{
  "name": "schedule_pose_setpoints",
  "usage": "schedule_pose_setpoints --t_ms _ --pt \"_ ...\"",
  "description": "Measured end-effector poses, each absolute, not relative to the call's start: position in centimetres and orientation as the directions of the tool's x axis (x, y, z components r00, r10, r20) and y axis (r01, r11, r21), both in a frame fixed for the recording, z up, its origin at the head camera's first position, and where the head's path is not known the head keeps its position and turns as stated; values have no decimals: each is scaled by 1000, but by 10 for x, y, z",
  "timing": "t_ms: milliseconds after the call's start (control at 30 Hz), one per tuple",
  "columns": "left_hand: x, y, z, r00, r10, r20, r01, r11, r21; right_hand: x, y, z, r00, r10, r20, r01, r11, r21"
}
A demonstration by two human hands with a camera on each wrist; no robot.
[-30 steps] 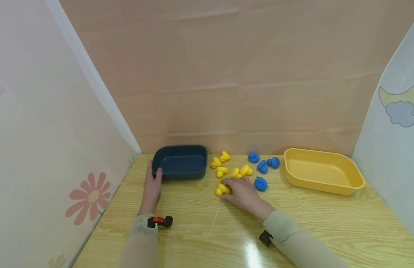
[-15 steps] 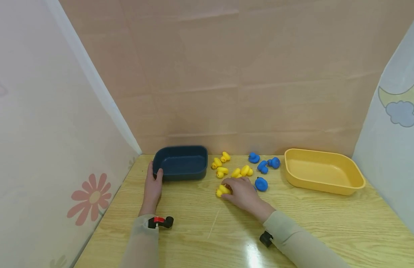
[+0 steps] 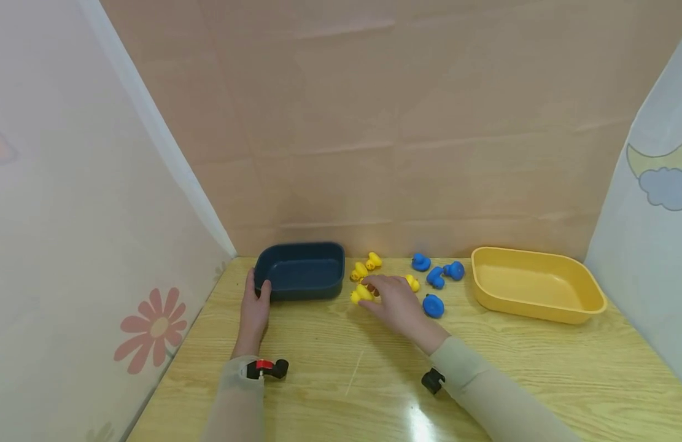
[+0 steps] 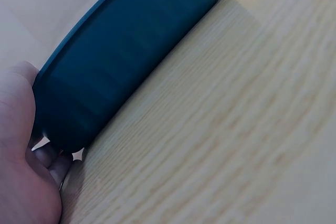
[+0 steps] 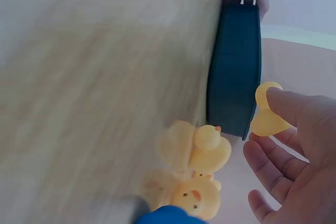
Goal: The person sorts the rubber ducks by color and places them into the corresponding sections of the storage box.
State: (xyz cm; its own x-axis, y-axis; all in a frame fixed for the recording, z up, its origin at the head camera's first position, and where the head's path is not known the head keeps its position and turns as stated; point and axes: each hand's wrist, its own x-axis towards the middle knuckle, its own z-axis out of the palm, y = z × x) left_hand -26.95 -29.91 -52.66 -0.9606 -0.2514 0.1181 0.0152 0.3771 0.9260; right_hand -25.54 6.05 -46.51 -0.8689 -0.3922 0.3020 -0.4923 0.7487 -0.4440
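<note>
Right hand, nearly closed, pinches duck above tabletop near far edge; left hand curls round bin at far-left corner. Duck probably light, slightly squeezy: grip body sides.

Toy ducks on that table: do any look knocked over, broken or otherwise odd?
Yes: the blue duck nearest the right hand seems tipped over, its round base apparently turned toward the viewer rather than down. The yellow duck in that hand shows no visible damage.
</note>
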Motion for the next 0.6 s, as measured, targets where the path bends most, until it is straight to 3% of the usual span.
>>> schedule_pose_setpoints --t_ms 600 --pt "-270 -300 -529 -957 -263 122 15 375 927 -285 13 -458 -880 -342 329 -470 727 -501"
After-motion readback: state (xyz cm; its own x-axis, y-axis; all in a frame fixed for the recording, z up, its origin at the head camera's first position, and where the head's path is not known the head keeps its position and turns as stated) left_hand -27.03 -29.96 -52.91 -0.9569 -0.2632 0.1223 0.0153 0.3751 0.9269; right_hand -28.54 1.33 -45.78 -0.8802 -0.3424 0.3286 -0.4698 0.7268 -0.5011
